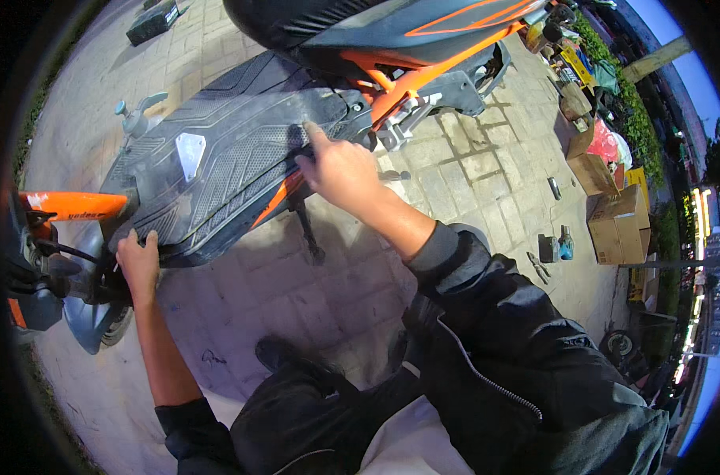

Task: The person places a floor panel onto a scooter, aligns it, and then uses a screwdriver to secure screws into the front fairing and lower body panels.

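Head view: one scooter (423, 36), grey and orange, on paving (471, 142); footboard (225, 170), black and ribbed, left of the scene's middle, between seat (277, 24) at far right and orange front tube (71, 205) at left. Risks, as judged: fingertips pinched, should the footboard be loose and its near edge drop; uneven seating, from pressing one end harder; white triangular plate (190, 156) sliding off, if unfastened and the surface tilts. Left hand (140, 261): forearm upright from the near side, thumb and forefinger bent at the footboard's near left corner; grip narrow, firmness of hold cannot be told. Right hand (340, 170): forearm slanting in from near right, forefinger extended onto the top, thumb by the near edge; grip parted, whether it clasps the rim cannot be told
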Demonstrator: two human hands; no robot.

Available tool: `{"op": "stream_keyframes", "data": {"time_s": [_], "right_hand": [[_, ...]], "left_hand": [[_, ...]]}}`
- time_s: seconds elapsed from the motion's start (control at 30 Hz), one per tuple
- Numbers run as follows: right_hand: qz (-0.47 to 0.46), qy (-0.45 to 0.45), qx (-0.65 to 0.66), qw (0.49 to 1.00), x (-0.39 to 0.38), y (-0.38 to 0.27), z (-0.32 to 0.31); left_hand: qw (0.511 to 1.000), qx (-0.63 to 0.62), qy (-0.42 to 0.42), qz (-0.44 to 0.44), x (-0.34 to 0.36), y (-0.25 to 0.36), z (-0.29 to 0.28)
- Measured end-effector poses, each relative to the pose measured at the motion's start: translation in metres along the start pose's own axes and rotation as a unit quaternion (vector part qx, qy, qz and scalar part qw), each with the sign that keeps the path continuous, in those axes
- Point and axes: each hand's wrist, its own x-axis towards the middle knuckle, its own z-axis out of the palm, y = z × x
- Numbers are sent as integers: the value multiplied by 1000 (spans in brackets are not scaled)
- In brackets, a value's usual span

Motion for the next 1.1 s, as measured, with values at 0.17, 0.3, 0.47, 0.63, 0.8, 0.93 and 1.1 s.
{"op": "stream_keyframes", "data": {"time_s": [0.17, 0.3, 0.47, 0.63, 0.8, 0.93, 1.1], "right_hand": [[-148, 237, -96, 955, 29, 5, 0], [-164, 119, -201, 958, 10, 24, 6], [-155, 59, -239, 957, 8, 27, 5], [-151, -75, -225, 960, 16, 22, -15], [-203, -65, -213, 954, 32, -7, -5], [-283, -80, -131, 947, 74, -29, 5], [-183, -137, -267, 936, 92, 7, 30]], "left_hand": [[945, -324, 40, -37, 21, -55, 22], [919, -380, 95, -39, 9, -25, 8], [980, -190, 66, -5, 3, -34, 20], [995, -91, -4, 32, -1, -37, 16], [999, -28, 37, 17, -3, -19, 21], [996, -25, 81, 2, -10, -18, 21], [990, 67, 122, 7, -31, -5, 8]]}}
